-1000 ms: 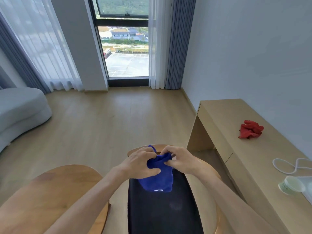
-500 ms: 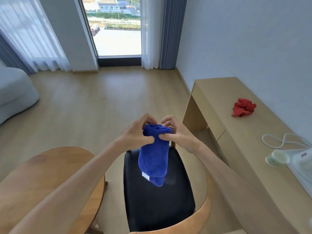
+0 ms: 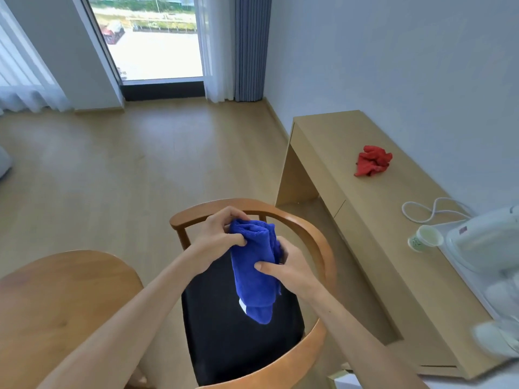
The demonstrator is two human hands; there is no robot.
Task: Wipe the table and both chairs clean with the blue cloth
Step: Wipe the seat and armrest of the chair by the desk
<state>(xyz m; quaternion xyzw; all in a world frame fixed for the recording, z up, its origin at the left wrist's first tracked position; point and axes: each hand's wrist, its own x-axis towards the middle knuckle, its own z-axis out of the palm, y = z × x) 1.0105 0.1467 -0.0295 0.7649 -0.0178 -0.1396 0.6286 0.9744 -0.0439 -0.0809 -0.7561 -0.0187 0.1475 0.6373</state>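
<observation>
Head view: red cloth point(image 3: 373, 164), cup point(image 3: 425, 238) on desk point(image 3: 351, 130).

A: What is sitting on the long wooden desk point(image 3: 331, 153) along the wall?

B: A crumpled red cloth point(image 3: 373, 164) is lying toward its far end; nearer, a white cord point(image 3: 429, 211) is looping beside a paper cup point(image 3: 425, 238) and a white appliance point(image 3: 488, 242).

A: The floor point(image 3: 118, 169)?

B: It is carrying the desk, a wooden chair point(image 3: 317, 240) and a round wooden table point(image 3: 56, 299).
</observation>
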